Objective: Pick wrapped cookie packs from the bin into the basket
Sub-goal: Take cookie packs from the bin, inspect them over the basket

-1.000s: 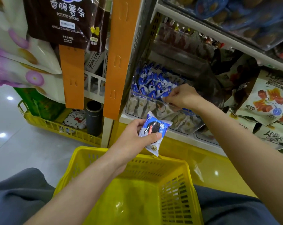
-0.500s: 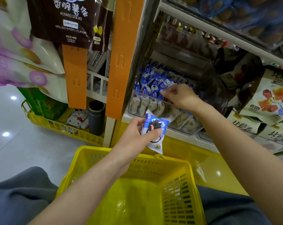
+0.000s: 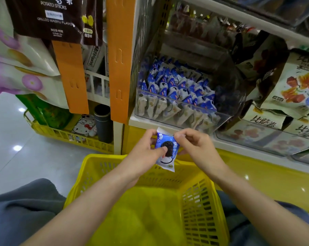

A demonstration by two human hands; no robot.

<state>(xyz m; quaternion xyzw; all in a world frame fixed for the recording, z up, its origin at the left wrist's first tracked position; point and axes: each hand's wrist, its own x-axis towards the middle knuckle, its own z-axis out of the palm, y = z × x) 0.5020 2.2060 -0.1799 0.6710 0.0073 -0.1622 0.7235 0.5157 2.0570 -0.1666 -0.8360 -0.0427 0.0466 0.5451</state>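
Observation:
A blue and white wrapped cookie pack [image 3: 168, 158] hangs just above the far rim of the yellow basket [image 3: 200, 201], which rests on my lap. My left hand [image 3: 143, 153] grips the pack from the left, thumb pressed on its front. From the right, my right hand [image 3: 194, 148] pinches its upper right edge with the fingertips. I cannot tell whether a second pack lies behind it. The clear plastic bin [image 3: 219, 119] on the shelf above holds several more cookie packs [image 3: 176, 86]. Nothing shows inside the basket.
Orange display strips [image 3: 120, 59] and hanging snack bags [image 3: 52, 18] stand left of the bin. More snack bags [image 3: 295, 86] fill the shelf at the right. A yellow crate [image 3: 70, 135] with a dark cylinder sits on the floor at left. My grey-clad legs flank the basket.
My right hand has left the bin and come down to the pack held by my left hand. The left hand has stayed over the basket's far rim.

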